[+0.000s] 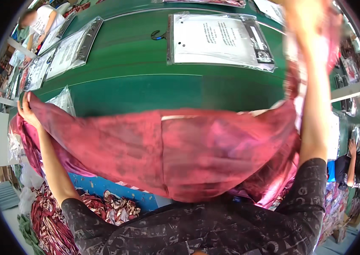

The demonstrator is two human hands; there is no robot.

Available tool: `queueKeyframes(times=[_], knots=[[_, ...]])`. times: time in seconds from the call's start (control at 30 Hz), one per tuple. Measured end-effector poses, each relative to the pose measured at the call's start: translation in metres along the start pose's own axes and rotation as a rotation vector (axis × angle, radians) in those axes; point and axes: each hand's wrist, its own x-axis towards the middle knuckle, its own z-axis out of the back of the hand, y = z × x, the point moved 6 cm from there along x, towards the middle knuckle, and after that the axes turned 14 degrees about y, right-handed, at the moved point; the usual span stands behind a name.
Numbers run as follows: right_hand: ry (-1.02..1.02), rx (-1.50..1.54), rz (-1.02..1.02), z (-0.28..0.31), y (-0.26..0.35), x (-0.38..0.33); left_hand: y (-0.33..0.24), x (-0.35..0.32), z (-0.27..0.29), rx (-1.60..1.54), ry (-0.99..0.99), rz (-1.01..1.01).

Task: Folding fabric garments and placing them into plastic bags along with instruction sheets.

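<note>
A wide piece of red patterned cloth (pixel 226 153) is stretched out in front of me, sagging in the middle, with a seam running down its centre. My left hand (pixel 28 114) grips its upper left corner, fingers wrapped over the edge. Raised high at the far right, my right hand (pixel 306 19) is smeared by motion; the cloth, paler pink and white there, is drawn up to it on both sides of the forearm. The cloth's lower edge hangs near my body.
Behind the cloth lies a green work surface (pixel 125 51). On it rest a clear bag (pixel 214 40) with a white printed sheet and a black hook, and similar bags (pixel 71 49) to the left. Crumpled red-and-cream fabric (pixel 52 221) is heaped lower left, beside a blue panel (pixel 139 199). Other people work at both sides.
</note>
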Motion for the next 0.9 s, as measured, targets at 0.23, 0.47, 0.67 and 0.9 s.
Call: queueKeyframes(times=[0.23,0.47,0.67,0.9], knots=[[0.879,0.282,0.57,-0.183,0.238,-0.084,0.0,-0.018,-0.039,-0.018,0.161,0.097],[1.277,0.33,0.15,-0.242,0.222,-0.144,0.008,-0.027,-0.039,-0.135,0.161,0.251],[1.292,0.166,-0.07,-0.31,0.101,-0.199,0.033,-0.031,-0.038,-0.131,0.167,0.309],[1.325,0.233,-0.888,-0.304,-0.244,-0.323,0.058,-0.032,-0.065,0.334,0.273,0.046]])
